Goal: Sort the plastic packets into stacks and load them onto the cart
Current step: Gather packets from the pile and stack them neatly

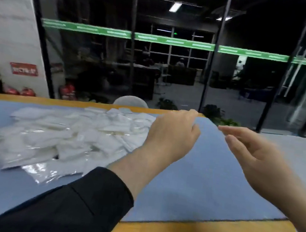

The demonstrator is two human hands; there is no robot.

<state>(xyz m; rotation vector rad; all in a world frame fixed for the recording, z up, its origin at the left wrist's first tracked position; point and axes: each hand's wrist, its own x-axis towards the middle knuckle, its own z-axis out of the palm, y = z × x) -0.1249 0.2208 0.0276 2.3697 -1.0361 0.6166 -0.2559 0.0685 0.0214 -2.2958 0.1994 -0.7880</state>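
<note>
Sorting not yet begun: both hands bare above the mat

Packets [65,136] lie in one loose, overlapping heap on the left and middle of the blue mat [198,179], none squared into a stack that I can see. Picture is motion-blurred, so single packet edges are hard to pick out.

My left hand [173,135] hangs over the heap's right edge, back of hand up, fingers curled loosely downward; nothing seen held in it, though the fingertips are hidden from me and I cannot tell whether they touch a packet. My right hand [258,159] hovers to the right over bare mat, palm turned inward, fingers straight and relaxed, holding nothing.

No cart in view.

Judgement: this is the very start of the sorting step, a reach toward the pile. Next move calls for dropping the left hand onto the nearest packets at the heap's right edge, drawing a few onto the bare mat, and using the right hand to square them. Slick film will likely slide, so a flat press should serve better than a pinch.
</note>
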